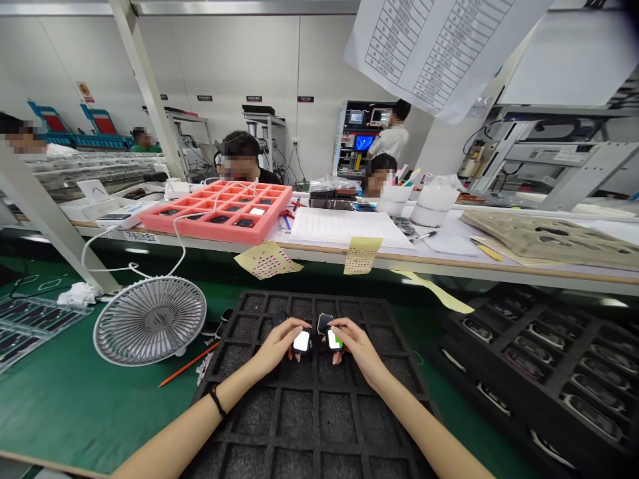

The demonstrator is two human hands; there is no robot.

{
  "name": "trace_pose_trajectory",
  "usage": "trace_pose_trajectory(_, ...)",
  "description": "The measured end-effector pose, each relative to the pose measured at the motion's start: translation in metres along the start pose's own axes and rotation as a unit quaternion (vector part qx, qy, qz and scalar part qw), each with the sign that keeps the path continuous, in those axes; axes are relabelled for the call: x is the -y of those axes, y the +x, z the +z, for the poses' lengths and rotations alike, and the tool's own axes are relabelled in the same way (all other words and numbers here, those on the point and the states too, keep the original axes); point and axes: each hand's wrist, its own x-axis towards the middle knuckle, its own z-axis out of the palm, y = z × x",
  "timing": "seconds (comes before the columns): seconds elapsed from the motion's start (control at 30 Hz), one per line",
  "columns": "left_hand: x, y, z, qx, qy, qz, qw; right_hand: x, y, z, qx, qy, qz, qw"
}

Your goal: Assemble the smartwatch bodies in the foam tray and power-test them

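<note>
Between the thumb and fingers of my left hand (283, 342) is a smartwatch (301, 340) with a lit white screen. My right hand (353, 339) grips a second smartwatch (334, 339), its screen part white and part green. Both are held side by side, screens up, above a black foam tray (294, 412) divided into square pockets. Just beyond my right fingers, a dark-screened watch (325, 322) lies in the tray. Another dark piece (279, 319) beyond my left hand is partly hidden.
A round fan (150, 320) and an orange pencil (188, 364) lie left of the tray. Stacked black trays of watch parts (539, 359) stand at right. On the shelf ahead are a pink foam tray (219, 206) and papers (349, 226). Several people sit beyond.
</note>
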Motion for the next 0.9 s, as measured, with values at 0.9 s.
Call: trace_pose_trajectory(0.9,-0.002,-0.001,0.001,-0.018,-0.009,-0.007,1.0,-0.005,0.003,-0.003,-0.033,-0.012,-0.022,0.999)
